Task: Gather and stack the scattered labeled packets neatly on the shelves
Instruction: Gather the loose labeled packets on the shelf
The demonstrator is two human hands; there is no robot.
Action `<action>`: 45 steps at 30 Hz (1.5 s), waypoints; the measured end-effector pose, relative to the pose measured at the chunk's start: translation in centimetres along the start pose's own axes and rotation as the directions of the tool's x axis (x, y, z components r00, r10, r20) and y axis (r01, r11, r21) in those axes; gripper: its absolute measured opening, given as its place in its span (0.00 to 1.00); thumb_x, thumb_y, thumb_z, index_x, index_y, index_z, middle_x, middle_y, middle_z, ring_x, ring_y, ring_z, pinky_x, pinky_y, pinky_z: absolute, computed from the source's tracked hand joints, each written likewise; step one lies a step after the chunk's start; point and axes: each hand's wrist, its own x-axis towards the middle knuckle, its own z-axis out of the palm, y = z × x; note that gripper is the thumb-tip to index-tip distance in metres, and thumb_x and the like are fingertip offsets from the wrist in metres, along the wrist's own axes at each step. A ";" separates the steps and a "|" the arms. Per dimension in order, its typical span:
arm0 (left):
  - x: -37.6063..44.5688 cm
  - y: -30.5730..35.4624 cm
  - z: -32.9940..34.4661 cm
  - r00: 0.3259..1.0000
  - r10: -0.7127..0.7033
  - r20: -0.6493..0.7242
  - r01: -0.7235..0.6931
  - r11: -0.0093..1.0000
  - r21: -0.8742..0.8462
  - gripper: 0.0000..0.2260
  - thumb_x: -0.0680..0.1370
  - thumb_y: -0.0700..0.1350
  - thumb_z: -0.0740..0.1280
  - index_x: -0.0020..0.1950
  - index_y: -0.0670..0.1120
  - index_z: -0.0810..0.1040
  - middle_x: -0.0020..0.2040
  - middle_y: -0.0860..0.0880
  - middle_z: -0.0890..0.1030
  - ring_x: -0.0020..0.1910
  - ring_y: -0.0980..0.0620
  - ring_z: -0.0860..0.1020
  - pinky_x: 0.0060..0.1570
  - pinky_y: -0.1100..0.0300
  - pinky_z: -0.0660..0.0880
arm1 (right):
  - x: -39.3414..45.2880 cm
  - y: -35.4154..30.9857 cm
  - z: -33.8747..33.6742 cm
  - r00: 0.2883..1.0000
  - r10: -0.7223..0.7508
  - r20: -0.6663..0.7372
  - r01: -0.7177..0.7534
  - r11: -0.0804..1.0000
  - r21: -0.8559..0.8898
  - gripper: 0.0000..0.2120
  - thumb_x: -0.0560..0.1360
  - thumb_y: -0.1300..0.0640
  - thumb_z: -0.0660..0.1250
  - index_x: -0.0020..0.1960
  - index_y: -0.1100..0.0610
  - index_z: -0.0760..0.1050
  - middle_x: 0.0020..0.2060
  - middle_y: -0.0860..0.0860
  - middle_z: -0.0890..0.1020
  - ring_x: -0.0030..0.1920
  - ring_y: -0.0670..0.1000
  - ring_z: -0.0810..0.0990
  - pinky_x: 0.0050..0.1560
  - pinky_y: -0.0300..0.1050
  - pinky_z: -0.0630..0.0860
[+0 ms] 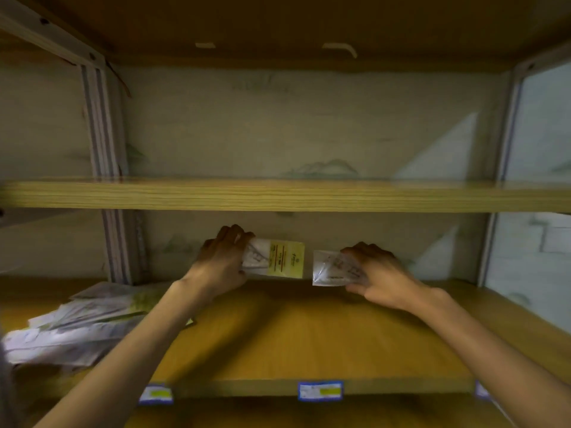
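Note:
My left hand [221, 261] grips a clear packet with a yellow label [279, 257], held upright against the back wall of the lower wooden shelf [293, 341]. To the right, my right hand [378, 273] pinches a second clear packet [332, 268], also standing near the back wall. The two packets are a small gap apart. A loose pile of several packets [77, 322] lies flat at the shelf's left end, under my left forearm.
The upper wooden shelf [278, 196] runs across above my hands. Metal uprights [105, 149] stand at the left and a pale post [506, 149] at the right. Blue-edged price tags [320, 390] are stuck on the lower shelf's front edge.

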 end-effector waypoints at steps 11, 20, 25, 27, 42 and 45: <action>5.7 15.0 1.7 0.994 -0.076 0.080 0.077 0.997 0.000 0.28 0.71 0.52 0.68 0.69 0.53 0.66 0.65 0.51 0.67 0.66 0.48 0.68 0.56 0.49 0.75 | -4.6 16.0 -1.3 0.989 0.085 0.119 -0.097 0.990 0.101 0.31 0.74 0.48 0.70 0.74 0.46 0.63 0.66 0.48 0.69 0.65 0.52 0.70 0.59 0.48 0.73; 8.9 18.4 2.6 0.992 -0.057 0.109 0.060 0.998 -0.026 0.30 0.71 0.52 0.69 0.71 0.54 0.64 0.65 0.51 0.66 0.67 0.49 0.66 0.58 0.49 0.73 | -4.0 21.9 1.5 0.931 0.176 0.319 -0.262 0.932 0.250 0.35 0.72 0.49 0.73 0.74 0.45 0.61 0.68 0.46 0.67 0.67 0.51 0.68 0.65 0.49 0.72; 9.2 17.6 4.1 0.990 -0.073 0.121 0.078 0.996 -0.035 0.32 0.73 0.55 0.68 0.75 0.53 0.61 0.68 0.51 0.65 0.68 0.49 0.65 0.60 0.50 0.71 | -1.1 21.4 3.5 0.913 0.104 0.394 -0.221 0.939 0.265 0.36 0.74 0.49 0.73 0.77 0.50 0.60 0.70 0.49 0.66 0.70 0.53 0.66 0.69 0.49 0.69; 9.2 17.3 4.6 0.987 -0.083 0.137 0.089 0.995 -0.039 0.34 0.73 0.56 0.68 0.76 0.52 0.60 0.69 0.51 0.65 0.69 0.49 0.64 0.62 0.49 0.70 | 0.0 20.8 4.2 0.899 0.086 0.428 -0.219 0.937 0.271 0.37 0.73 0.49 0.73 0.77 0.51 0.59 0.71 0.50 0.66 0.71 0.53 0.65 0.69 0.48 0.68; 10.1 17.7 6.1 0.984 -0.045 0.170 0.063 0.993 -0.104 0.37 0.73 0.56 0.68 0.78 0.52 0.55 0.72 0.51 0.63 0.72 0.49 0.62 0.65 0.49 0.68 | -0.1 21.9 4.8 0.843 0.105 0.528 -0.327 0.879 0.347 0.36 0.71 0.45 0.76 0.74 0.46 0.64 0.71 0.45 0.67 0.72 0.49 0.66 0.65 0.41 0.68; 10.7 18.6 6.1 0.985 -0.027 0.172 0.049 0.991 -0.123 0.38 0.73 0.56 0.68 0.79 0.53 0.54 0.73 0.52 0.63 0.72 0.49 0.62 0.66 0.49 0.67 | 0.6 20.1 2.7 0.974 0.095 0.207 -0.189 0.845 0.500 0.37 0.69 0.55 0.77 0.73 0.48 0.65 0.66 0.46 0.71 0.69 0.48 0.70 0.64 0.40 0.70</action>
